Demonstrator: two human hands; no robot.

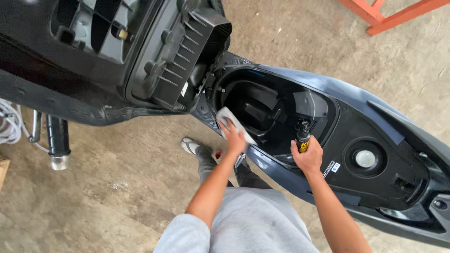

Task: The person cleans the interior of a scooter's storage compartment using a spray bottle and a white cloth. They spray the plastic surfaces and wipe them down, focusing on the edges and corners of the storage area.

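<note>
Right now, in the head view, your left hand point(234, 138) presses flat on a folded grey cloth point(230, 122) at the near rim of the scooter's open under-seat compartment point(262, 110), just left of the frame's centre; the fingers lie spread over the cloth, holding it against the edge. Your right hand point(308, 157) is clenched around a small dark spray bottle point(302, 136) with a yellow label, held upright at the compartment's lower edge, right of centre, its black nozzle standing above your fingers.

The raised seat point(178, 51) fills the upper left of the frame, its ribbed black underside turned towards you. Right of the bottle, a round fuel cap point(365, 159) sits in the black panel, and the dark blue body panel point(337, 91) runs towards the right edge. At the left edge a chrome-tipped handlebar end point(59, 145) hangs over the concrete floor point(117, 187). An orange frame point(389, 14) shows at the upper right. Your grey shorts point(258, 220) fill the bottom centre.
</note>
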